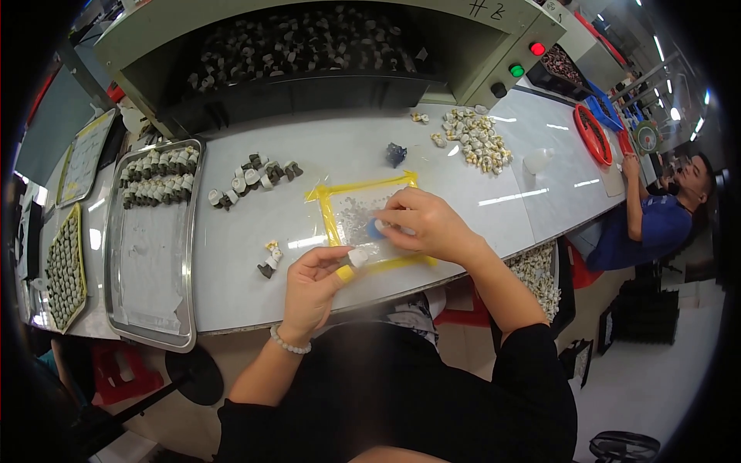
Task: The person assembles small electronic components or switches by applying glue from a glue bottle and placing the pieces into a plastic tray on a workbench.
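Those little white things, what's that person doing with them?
The person's left hand holds a small white piece. The right hand has its fingers at something blue, mostly hidden, above a square of yellow tape. Little figures stand in rows at the far end of the tray on the left. A pile of small white-and-yellow pieces lies beyond the right hand.

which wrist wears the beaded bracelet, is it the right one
No, the beaded bracelet is on the wrist of the left hand, which holds a small white piece.
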Available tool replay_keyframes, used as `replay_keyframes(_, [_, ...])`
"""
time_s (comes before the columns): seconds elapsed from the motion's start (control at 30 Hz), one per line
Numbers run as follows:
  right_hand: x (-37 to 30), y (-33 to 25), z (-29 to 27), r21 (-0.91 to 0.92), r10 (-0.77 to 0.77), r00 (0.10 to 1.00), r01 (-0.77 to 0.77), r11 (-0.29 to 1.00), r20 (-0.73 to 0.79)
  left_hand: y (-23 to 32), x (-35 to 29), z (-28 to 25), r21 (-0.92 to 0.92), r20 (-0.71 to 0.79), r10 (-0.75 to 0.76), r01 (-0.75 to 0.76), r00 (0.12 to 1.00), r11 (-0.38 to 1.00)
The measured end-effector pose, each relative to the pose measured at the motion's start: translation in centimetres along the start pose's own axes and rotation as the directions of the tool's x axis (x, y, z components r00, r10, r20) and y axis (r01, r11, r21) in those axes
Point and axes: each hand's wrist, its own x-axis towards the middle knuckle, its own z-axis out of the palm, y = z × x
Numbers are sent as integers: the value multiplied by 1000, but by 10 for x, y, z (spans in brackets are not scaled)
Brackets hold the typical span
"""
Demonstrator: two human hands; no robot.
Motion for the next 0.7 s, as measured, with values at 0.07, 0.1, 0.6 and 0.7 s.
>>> replay_keyframes(0.07, [-3, -3, 1, 17, 44, 999, -44, 999, 5, 0, 1, 1, 8, -2, -4, 4, 1000, 1000])
replay_keyframes(0.1, [-4, -7, 1, 59, 111, 994, -109, 992, -19, 1, 1, 2, 20, 2, -9, 9, 1000, 1000])
replay_keyframes(0.6, [-10, -38, -1, 470, 200, 979, -198, 860, 48, -7, 0, -2, 60, -2, 7, -7, 1000, 998])
replay_keyframes(0.7, [-13, -37, 1, 532, 185, 982, -180, 827, 45, -5, -3, -2, 136, -16, -9, 11, 1000, 991])
